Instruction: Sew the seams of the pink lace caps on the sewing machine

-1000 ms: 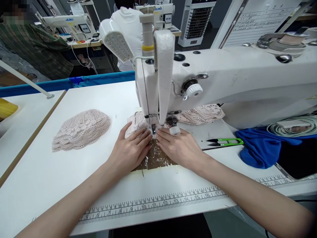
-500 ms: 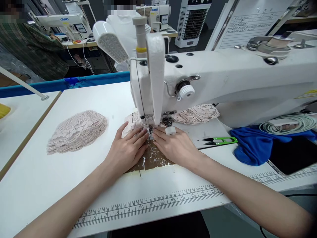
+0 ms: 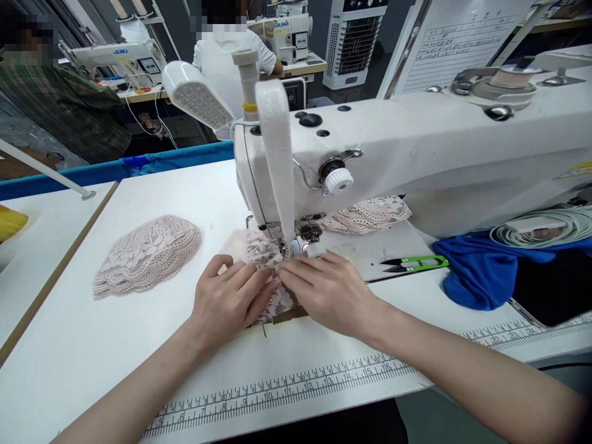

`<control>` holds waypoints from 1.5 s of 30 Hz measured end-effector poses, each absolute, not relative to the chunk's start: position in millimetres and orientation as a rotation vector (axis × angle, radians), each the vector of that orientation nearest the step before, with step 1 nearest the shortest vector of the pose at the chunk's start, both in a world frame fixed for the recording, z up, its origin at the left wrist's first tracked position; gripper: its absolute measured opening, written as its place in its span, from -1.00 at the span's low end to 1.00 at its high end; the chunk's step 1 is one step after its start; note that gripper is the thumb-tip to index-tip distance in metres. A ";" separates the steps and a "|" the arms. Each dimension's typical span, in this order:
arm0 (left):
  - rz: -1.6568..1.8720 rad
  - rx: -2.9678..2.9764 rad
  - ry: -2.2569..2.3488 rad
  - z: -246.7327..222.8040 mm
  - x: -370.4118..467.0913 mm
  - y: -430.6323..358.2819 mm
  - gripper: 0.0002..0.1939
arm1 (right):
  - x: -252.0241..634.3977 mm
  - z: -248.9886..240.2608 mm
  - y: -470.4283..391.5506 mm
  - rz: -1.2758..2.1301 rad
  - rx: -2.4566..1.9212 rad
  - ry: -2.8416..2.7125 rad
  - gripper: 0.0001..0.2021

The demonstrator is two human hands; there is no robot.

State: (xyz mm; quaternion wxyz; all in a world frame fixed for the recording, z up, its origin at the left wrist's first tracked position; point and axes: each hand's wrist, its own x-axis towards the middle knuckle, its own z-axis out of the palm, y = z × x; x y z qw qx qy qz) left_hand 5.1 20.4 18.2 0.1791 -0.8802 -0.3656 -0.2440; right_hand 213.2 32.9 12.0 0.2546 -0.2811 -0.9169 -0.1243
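Note:
A piece of pale pink lace (image 3: pixel 277 302) lies under the needle area of a white sewing machine (image 3: pixel 407 135), over a brown, tape-edged patch. My left hand (image 3: pixel 231 293) has its fingers curled onto the lace's left side, thumb and fingertips together. Close beside it, my right hand (image 3: pixel 326 290) grips the lace's right side, fingers bent, just in front of the presser foot. To the left rests a stack of lace pieces (image 3: pixel 148 256). More lace (image 3: pixel 367 214) lies behind the needle, under the machine arm.
Green-handled snips (image 3: pixel 416 264), a blue cloth (image 3: pixel 481 271), a coiled pale tape (image 3: pixel 541 228) and a black device (image 3: pixel 555 287) lie at the right. A printed ruler (image 3: pixel 287 394) runs along the front edge. Two people sit beyond the blue-edged table.
Both hands have drawn slightly toward the front edge and their fingers have curled. The lace has come forward from behind the needle, covering much of the brown patch. The view has shifted slightly.

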 end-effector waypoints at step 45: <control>-0.415 -2.659 -1.182 7.8 15.6 15.5 -0.64 | 219.0 5.6 45.3 -0.394 -1.131 -2.571 -0.75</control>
